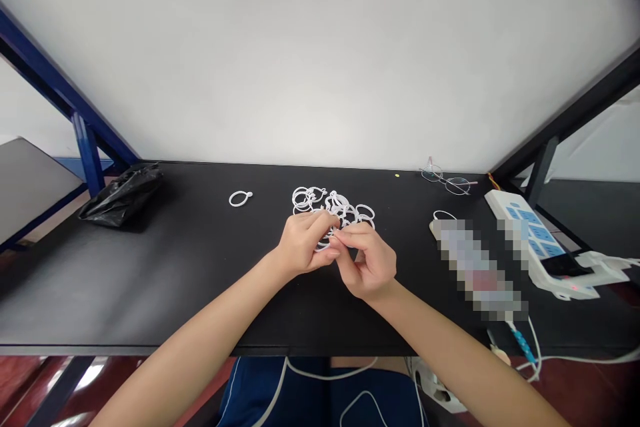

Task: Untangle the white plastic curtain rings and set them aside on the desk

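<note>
- The left hand [306, 241] and right hand [369, 259] meet at the fingertips over the near edge of a pile of thin white rings [344, 207].
- Finger and thumb curl close together on each hand; whether they clamp a ring, I cannot tell.
- The pile lies mid-table on the matte black tabletop [200, 267].
- One loose white ring [249, 195] lies apart, to the pile's left.
- Far left sits a crumpled black plastic bag [125, 197].
</note>
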